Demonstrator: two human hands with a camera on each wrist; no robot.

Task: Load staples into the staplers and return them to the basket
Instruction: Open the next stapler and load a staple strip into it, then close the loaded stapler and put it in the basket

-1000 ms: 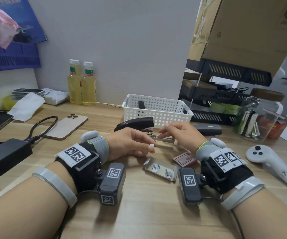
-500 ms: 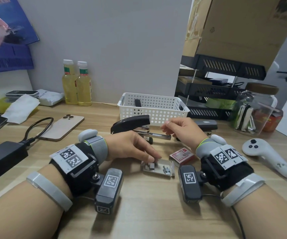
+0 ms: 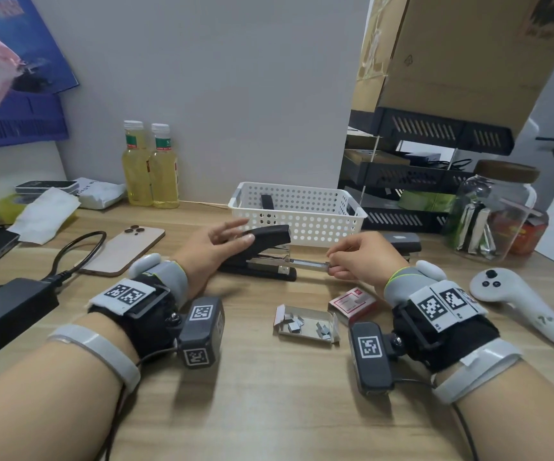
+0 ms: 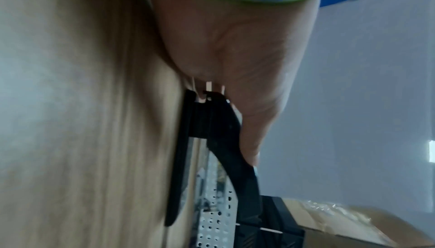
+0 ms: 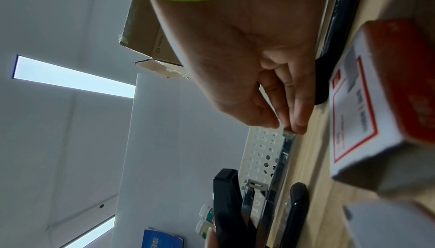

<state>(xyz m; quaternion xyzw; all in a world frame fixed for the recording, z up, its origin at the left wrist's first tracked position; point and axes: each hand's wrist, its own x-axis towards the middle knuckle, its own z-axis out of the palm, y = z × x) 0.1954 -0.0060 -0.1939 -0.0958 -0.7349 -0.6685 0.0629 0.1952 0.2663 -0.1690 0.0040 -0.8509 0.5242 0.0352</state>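
One stapler [image 3: 259,257] lies open on the tabletop [image 3: 269,394] just before the basket [image 3: 297,212], its tray [image 3: 309,262] drawn out. Half a second ago the left hand [image 3: 215,242] was down at the staple box [image 3: 305,324]; now it rests flat-fingered on the raised top. The right hand [image 3: 357,257] pinches the tray's end. Loading looks done; I judge closing comes next.

Even, soft room light; ceiling light panels [image 5: 73,76] glow white in the right wrist view. Faint shadows pool under the wrists on the worktop [image 3: 269,410]. The head view bows at its edges, and both wrist views are smeared with blur.
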